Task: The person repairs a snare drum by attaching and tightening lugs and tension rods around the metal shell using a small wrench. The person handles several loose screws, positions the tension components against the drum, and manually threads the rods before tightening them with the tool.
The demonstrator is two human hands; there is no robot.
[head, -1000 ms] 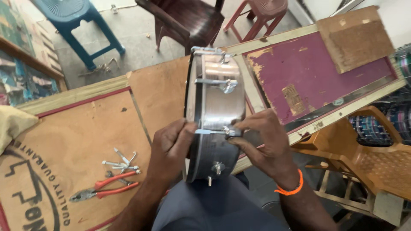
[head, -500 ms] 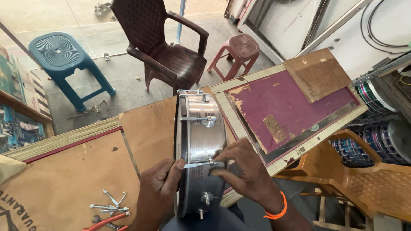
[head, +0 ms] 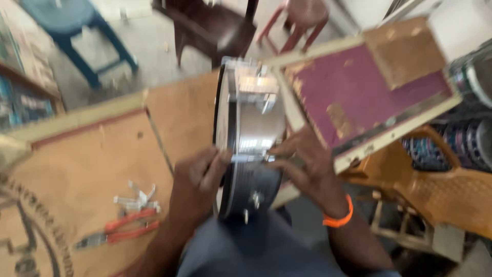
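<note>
Drum shell (head: pixel 253 128), shiny metal and standing on its edge, is sitting at the centre of the frame, its lower rim resting against the person's lap so that the curved side is facing up within easy reach. Both hands are closing on a small metal fitting (head: pixel 249 158) that is lying across the shell's side: the left hand (head: pixel 197 179) is pinching its left end with fingers curled tight, and the right hand (head: pixel 302 166), with an orange wristband (head: pixel 338 218) below it, is pressing its right end with fingertips drawn narrow. Holding the fitting from both ends seems to be keeping it steady against the rounded surface.

At the lower left, red-handled pliers (head: pixel 110 233) and a few loose metal pieces (head: pixel 134 199) are lying on a brown cardboard sheet (head: pixel 77 169) covering the tabletop (head: pixel 184 107), close enough to grab. Dark round printing is showing on the cardboard's lower-left corner, too blurred to make out. A maroon board (head: pixel 359 87) is lying at the upper right.
</note>
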